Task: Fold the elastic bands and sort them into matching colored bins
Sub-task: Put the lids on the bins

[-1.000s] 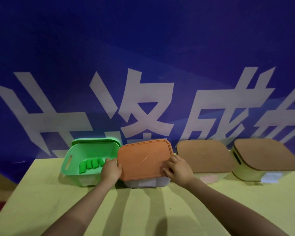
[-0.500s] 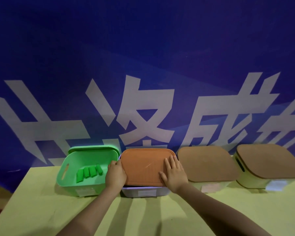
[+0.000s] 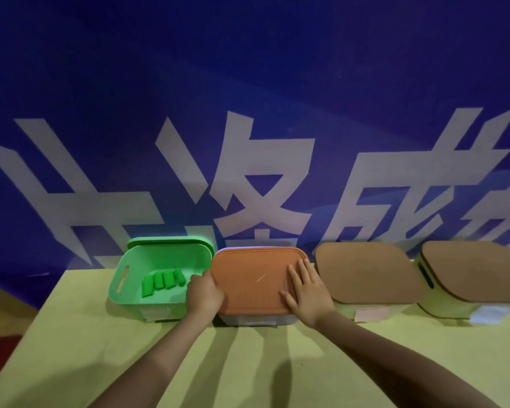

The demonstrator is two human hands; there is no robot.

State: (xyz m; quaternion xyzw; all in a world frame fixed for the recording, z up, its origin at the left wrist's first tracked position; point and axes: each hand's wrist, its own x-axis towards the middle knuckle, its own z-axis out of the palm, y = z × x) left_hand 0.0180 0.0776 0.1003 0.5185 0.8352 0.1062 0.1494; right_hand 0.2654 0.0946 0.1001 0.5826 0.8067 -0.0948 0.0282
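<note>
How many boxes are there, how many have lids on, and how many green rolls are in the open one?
Boxes with lids on: 3 (orange lid, brown lid, far brown lid)
Open boxes: 1 (green box)
Green rolls: 4
Total: 4 boxes, 4 rolls

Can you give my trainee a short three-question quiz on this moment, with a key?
1. True or false: the green bin is open.
2. How many folded green bands lie in it?
3. Which hand lies flat on the orange lid: A left, B right?

Key: 1 true. 2 four. 3 B; the left hand grips the lid's edge.
</note>
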